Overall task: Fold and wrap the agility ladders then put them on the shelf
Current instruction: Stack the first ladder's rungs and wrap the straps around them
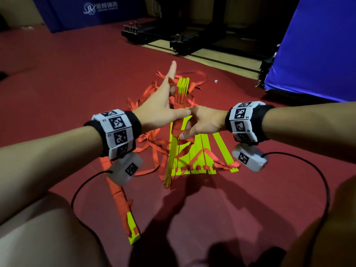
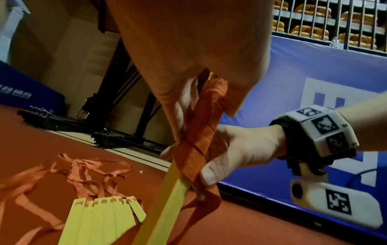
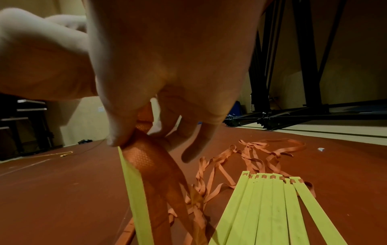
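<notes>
Knees (image 1: 44, 228) frame a wrapped ladder (image 1: 126, 207) at 7 o'clock. Centre, both hands clasp a bundle (image 1: 178, 120) (strap-wound): left hand (image 1: 161, 108) forefinger straight, right hand (image 1: 204, 122) pinching. Loose rungs (image 1: 204, 151) lie at 5 o'clock.

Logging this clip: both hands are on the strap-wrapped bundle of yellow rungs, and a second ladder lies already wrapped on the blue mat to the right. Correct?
Not quite. The second ladder is not wrapped: in the head view its yellow rungs lie fanned out flat on the red floor, straps loose. The left hand and right hand do hold the wrapped bundle.
</notes>
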A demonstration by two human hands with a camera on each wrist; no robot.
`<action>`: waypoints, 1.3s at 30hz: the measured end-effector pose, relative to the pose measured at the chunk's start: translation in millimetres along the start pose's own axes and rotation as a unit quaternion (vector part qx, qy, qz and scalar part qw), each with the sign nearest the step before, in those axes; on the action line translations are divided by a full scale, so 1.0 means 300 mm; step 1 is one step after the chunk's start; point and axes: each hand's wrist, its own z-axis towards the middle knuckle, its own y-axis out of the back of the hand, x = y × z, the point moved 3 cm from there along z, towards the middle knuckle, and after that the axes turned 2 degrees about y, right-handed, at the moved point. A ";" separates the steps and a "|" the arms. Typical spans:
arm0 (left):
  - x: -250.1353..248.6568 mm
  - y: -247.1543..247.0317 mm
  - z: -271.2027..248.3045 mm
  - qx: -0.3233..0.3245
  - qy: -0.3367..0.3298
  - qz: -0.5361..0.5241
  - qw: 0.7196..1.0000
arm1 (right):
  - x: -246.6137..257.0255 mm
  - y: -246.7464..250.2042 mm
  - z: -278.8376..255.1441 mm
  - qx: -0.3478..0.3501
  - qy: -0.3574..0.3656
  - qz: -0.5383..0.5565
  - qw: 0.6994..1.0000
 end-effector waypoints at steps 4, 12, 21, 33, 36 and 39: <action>-0.018 0.021 -0.013 -0.050 -0.010 -0.096 0.994 | 0.022 0.024 -0.012 -0.065 0.023 -0.004 0.998; -0.023 0.042 -0.036 -0.090 0.044 0.188 0.977 | -0.010 -0.044 -0.008 -0.094 -0.023 -0.088 0.991; 0.024 0.042 -0.020 -0.094 0.068 0.212 0.970 | 0.029 -0.049 -0.016 0.039 -0.013 0.012 0.999; 0.038 0.084 -0.003 -0.051 0.092 0.224 0.969 | 0.035 -0.070 -0.014 0.173 -0.024 -0.008 0.985; 0.055 0.109 -0.007 -0.061 0.107 0.229 0.966 | 0.035 -0.083 -0.019 0.160 0.010 0.049 0.986; 0.055 0.118 -0.007 -0.057 0.108 0.237 0.964 | 0.029 -0.094 -0.033 0.167 0.014 0.062 0.984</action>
